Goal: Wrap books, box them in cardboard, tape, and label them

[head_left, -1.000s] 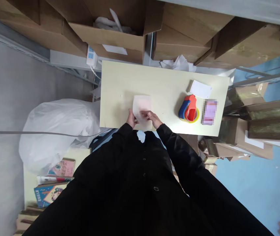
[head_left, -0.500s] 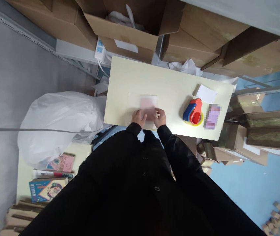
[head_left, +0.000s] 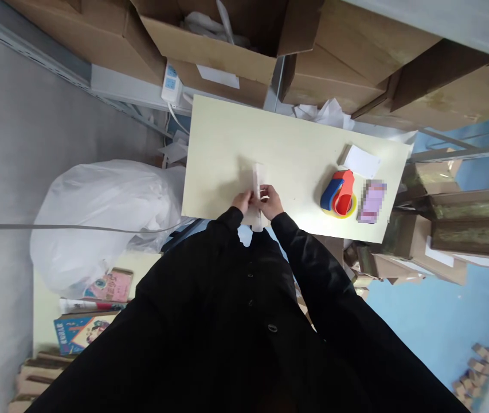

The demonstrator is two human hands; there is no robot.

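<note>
A thin packet in a pale, see-through wrapper [head_left: 257, 176] is held up on its edge over the near side of the cream tabletop [head_left: 296, 149]. My left hand [head_left: 242, 202] is closed on its left face, low down. On the other side my right hand [head_left: 272, 203] grips the packet with bent fingers. What lies inside the wrapper does not show clearly from this angle. To the right on the table sits a red and blue tape dispenser [head_left: 339, 194] with a roll of tape.
A stack of white cards or paper [head_left: 361, 162] and a blurred-out purple item [head_left: 372, 201] lie at the table's right. Open cardboard boxes [head_left: 218, 49] line the shelf behind. A big white plastic bag [head_left: 102, 218] and books [head_left: 85, 332] are at left, a power strip [head_left: 171, 85] behind.
The packet lay flat with a pinkish rectangle showing; now it is turned up on its edge. My hands have come closer together around it.
</note>
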